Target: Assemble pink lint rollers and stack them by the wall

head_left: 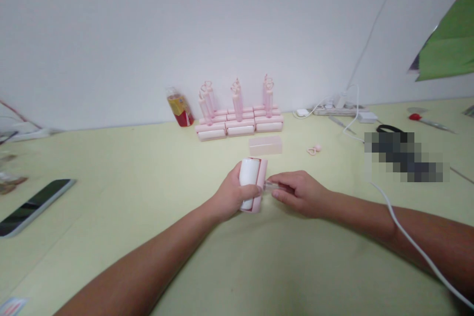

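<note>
My left hand (pixel 233 192) is wrapped round a pink and white roller head (pixel 250 173), its thumb across the white cylinder. My right hand (pixel 301 192) is closed on a clear handle (pixel 273 186), whose end meets the pink side of the roller head. Just behind them lies a translucent pink cover (pixel 265 145). A small pink loop with a ball (pixel 314 149) rests on the table to its right. Farther back, several pink and white rollers (pixel 240 130) lie in rows, with clear pink handles (pixel 269 101) standing upright among them.
A bottle with a red and yellow label (pixel 180 108) leans near the wall. A phone (pixel 37 206) lies at the left. At the right are a power strip (pixel 342 110), a black strap (pixel 390 131), a red-tipped tool (pixel 431 122) and a white cable (pixel 407 244) crossing my right forearm.
</note>
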